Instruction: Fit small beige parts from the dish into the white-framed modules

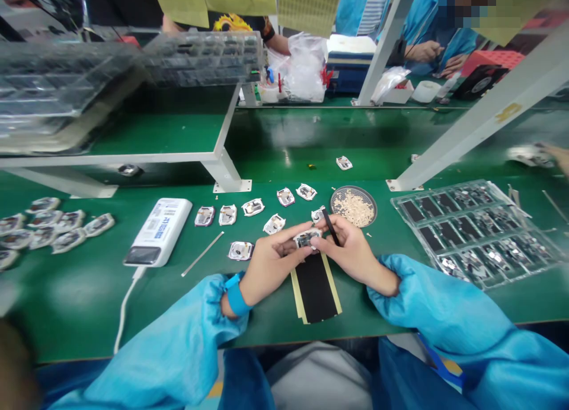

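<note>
My left hand is closed round the edge of a small white watch housing with electronic parts inside, held just above the bench. A slim black hand tool, possibly tweezers, is gripped in my right hand. The fingers of that hand also touch the housing; the tool's lower end is hidden. Below both hands lies a black pad with yellow tape along its sides. Similar housings are spread to the left and behind. Behind my right hand stands a round dish of small beige pieces.
Left are a white power bank with a cable, a thin strip and a cluster of housings. Right lies a clear compartment tray of parts. A shelf and slanted post rise behind. Co-workers sit opposite.
</note>
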{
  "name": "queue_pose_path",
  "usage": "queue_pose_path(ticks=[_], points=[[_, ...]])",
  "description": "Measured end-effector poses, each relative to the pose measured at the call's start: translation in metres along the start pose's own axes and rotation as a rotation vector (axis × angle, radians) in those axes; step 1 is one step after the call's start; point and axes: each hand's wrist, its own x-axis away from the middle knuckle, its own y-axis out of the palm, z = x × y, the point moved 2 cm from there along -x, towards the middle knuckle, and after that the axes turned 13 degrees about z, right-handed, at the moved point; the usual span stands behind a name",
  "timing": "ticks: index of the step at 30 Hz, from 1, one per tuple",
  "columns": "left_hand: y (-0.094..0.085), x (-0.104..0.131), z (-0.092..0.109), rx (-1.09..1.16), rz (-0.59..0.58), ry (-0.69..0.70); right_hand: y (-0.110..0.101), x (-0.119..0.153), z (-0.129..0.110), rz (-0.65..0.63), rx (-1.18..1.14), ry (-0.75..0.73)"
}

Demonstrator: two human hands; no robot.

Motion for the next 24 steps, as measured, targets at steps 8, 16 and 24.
queue_pose_path(ticks=[8, 16, 24], points=[[0.006, 0.002, 0.001, 0.134, -0.014, 0.031, 0.009, 0.004, 0.004, -0.034, -0.1, 0.083], [0.004, -0.001, 0.0, -0.278, 0.101, 0.246, 0.01, -0.002, -0.001, 0.111, 0.025, -0.046], [0.003, -0.006, 0.0, -0.281, 0.161, 0.241, 0.011, -0.013, 0.001, 0.023, 0.149, -0.076]])
